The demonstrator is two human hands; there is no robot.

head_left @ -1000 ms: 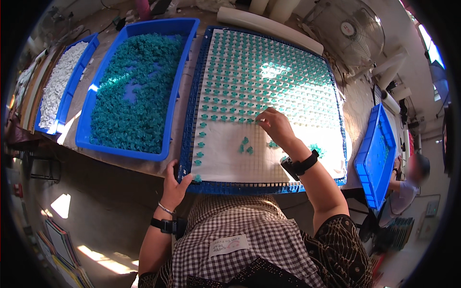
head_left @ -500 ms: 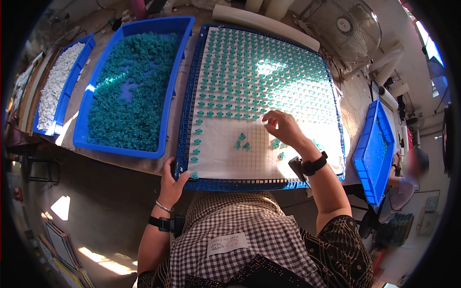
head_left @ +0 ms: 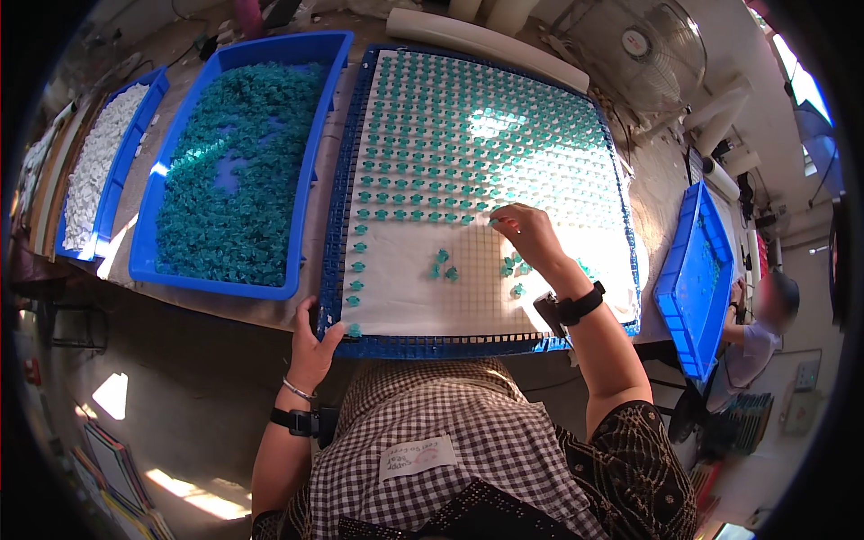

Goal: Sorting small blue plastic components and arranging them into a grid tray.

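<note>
A white gridded sheet (head_left: 396,274) lies on a blue tray (head_left: 432,346) with a slotted rim. Rows of small teal plastic pieces (head_left: 450,135) cover its far part, and one column runs down its left edge. At the near end of the rows, my right hand (head_left: 533,236) pinches a small teal plastic piece (head_left: 494,220) at its fingertips, low over the sheet. Several loose teal pieces (head_left: 445,265) lie left of that hand, with others under its wrist. My left hand (head_left: 312,353) rests at the tray's near left corner, thumb and fingers spread apart.
Left of the tray stands a blue bin (head_left: 292,243) heaped with teal pieces, then a smaller blue bin of white pieces (head_left: 99,171). A white roll (head_left: 486,47) lies behind. At right are a tilted blue bin (head_left: 693,292), a fan (head_left: 634,45) and another person (head_left: 760,337).
The view has shifted slightly, moving the scene left. My right fingertips have closed in on a teal piece at the row's end. My left hand stays at the corner.
</note>
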